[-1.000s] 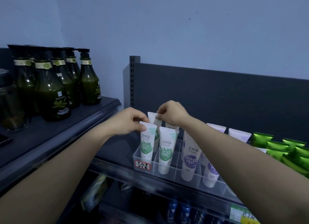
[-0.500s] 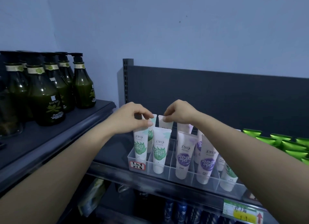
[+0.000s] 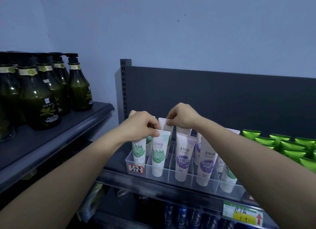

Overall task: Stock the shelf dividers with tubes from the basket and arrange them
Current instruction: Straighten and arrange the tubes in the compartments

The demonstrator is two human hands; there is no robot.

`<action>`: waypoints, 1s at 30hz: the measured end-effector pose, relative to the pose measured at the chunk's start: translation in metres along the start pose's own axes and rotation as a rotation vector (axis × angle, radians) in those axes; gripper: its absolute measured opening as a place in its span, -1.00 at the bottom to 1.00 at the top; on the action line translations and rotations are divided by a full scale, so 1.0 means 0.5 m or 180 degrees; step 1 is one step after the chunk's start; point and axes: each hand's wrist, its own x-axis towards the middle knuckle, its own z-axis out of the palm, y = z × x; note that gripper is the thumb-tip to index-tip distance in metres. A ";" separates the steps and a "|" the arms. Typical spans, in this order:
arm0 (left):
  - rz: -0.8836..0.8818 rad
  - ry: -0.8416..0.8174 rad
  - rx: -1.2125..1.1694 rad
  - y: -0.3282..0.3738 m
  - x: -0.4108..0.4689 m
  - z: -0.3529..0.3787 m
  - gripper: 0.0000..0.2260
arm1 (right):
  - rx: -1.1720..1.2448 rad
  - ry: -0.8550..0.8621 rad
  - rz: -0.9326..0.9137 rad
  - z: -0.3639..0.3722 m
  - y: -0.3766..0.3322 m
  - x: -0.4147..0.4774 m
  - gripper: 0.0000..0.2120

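Grip, left hand (image 3: 140,126): pinching flat crimp of front green tube (image 3: 158,153) | right hand (image 3: 183,119): pinching rear tube (image 3: 163,124) | dividers (image 3: 181,179): clear plastic

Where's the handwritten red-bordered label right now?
Head view, lower centre: the label is stuck on the front-left corner of the clear tray, directly below the leftmost green tube.

Plain bluish wall (image 3: 171,23) — dark back panel (image 3: 222,95), side shelf (image 3: 51,138) left, dim light.
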 end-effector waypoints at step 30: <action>0.0422 -0.0040 0.0157 0.069 0.018 0.021 -0.85 | -0.0119 -0.0212 0.0040 -0.085 0.057 -0.061 -0.82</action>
